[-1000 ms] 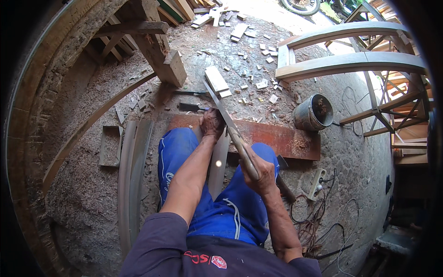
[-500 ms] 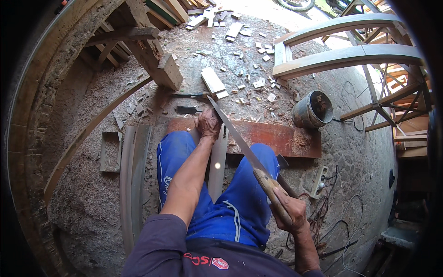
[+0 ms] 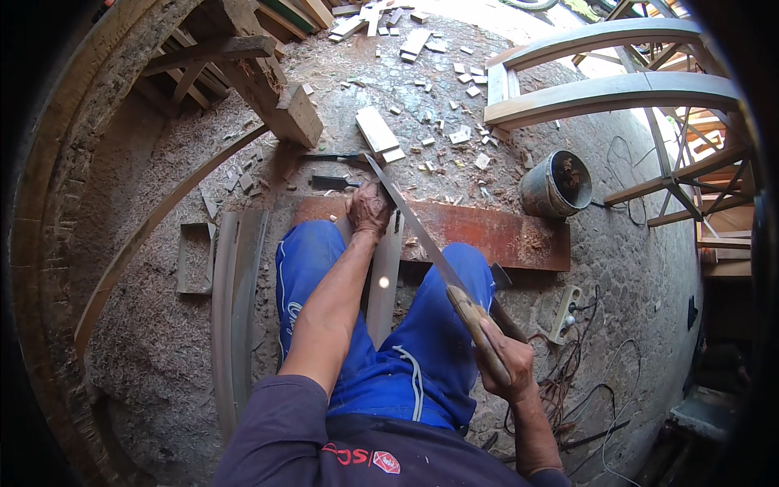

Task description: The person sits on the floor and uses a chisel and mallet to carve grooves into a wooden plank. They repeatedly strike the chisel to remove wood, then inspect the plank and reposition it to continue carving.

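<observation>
My right hand is wrapped round the wooden handle of a handsaw. Its long blade slants up and left, with the tip just past my left hand. That hand is closed over the far end of a pale wooden piece, which runs back between my knees. The blade passes close to the wood beside my left fingers; whether it touches is unclear. Under the wood lies a reddish board. Just beyond my left hand are a flat dark chisel blade and another long dark tool.
A pale wooden block and scattered offcuts lie ahead. Right are a bucket, a wooden frame, and a power strip with tangled cables. Left are curved wooden pieces, a small tray and a timber post.
The whole view has shifted slightly, so the floor things sit a little higher in the picture. Both hands and the saw keep nearly the same places relative to the wood.
</observation>
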A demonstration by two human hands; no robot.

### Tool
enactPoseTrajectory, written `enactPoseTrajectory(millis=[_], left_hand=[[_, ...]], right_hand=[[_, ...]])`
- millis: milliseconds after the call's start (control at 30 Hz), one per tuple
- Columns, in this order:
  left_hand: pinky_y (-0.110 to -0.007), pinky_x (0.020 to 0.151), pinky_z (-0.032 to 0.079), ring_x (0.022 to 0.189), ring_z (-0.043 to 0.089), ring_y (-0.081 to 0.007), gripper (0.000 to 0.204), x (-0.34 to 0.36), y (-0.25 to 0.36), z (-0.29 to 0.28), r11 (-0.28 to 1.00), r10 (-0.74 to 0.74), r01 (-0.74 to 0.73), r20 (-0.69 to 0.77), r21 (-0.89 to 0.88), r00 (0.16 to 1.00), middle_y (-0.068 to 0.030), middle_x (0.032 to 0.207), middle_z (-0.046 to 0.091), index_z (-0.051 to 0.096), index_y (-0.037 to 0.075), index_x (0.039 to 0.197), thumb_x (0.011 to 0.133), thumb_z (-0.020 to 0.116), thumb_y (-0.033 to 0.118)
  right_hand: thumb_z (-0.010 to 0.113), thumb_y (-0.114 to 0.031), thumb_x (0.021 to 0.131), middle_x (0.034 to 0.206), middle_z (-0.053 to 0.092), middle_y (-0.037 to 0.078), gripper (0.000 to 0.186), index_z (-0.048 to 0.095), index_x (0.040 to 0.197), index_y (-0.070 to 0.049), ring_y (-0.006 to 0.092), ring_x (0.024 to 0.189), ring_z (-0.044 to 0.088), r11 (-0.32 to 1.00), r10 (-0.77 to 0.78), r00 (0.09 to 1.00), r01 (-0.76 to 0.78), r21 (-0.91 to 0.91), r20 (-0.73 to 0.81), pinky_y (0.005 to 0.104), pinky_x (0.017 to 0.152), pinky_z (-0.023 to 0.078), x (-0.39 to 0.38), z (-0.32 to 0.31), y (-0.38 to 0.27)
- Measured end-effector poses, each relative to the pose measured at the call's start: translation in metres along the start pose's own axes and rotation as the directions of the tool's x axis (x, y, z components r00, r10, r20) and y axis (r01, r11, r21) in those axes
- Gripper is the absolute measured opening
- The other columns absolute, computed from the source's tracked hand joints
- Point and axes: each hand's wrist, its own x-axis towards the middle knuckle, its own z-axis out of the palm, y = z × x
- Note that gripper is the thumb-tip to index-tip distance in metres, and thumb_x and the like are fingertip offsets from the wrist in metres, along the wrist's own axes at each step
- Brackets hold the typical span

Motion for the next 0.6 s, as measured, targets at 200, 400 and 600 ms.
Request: enactPoseTrajectory(millis=[200, 400, 600], left_hand=[[-0.048, 0.086, 0.047, 0.104, 0.063, -0.0328, 0.024, 0.001, 0.004, 0.003, 0.996, 0.056, -0.053, -0.041, 0.075, 0.998, -0.0086, 0.103, 0.068, 0.072, 0.014, 0.093, 0.09, 0.059, 0.034], [-0.048, 0.086, 0.049, 0.102, 0.064, -0.0331, 0.023, 0.004, 0.026, -0.011, 0.998, 0.044, -0.043, 0.022, -0.038, 0.999, -0.0087, 0.103, 0.069, 0.073, 0.016, 0.095, 0.09, 0.06, 0.035], [-0.047, 0.084, 0.048, 0.1, 0.064, -0.0308, 0.025, 0.005, 0.004, 0.0, 0.967, 0.154, -0.138, -0.06, 0.214, 0.986, -0.0083, 0.101, 0.068, 0.071, 0.015, 0.093, 0.096, 0.053, 0.032]], right_hand=[[0.073, -0.003, 0.081, 0.1, 0.073, 0.021, 0.053, 0.06, 0.133, 0.003, 0.0311, 0.081, 0.076, 0.999, 0.027, 1.0, -0.027, 0.024, 0.01, 0.0367, 0.07, 0.061, 0.036, 0.021, 0.009], [0.074, -0.004, 0.083, 0.112, 0.072, 0.025, 0.054, 0.058, 0.134, 0.004, 0.032, 0.086, 0.076, 0.997, 0.074, 0.997, -0.074, 0.008, 0.031, 0.0368, 0.071, 0.061, 0.035, 0.031, 0.014], [0.075, -0.002, 0.081, 0.102, 0.074, 0.02, 0.055, 0.061, 0.133, 0.004, 0.0303, 0.082, 0.076, 0.999, 0.051, 0.999, -0.051, 0.018, -0.001, 0.0353, 0.07, 0.061, -0.005, -0.004, 0.002]])
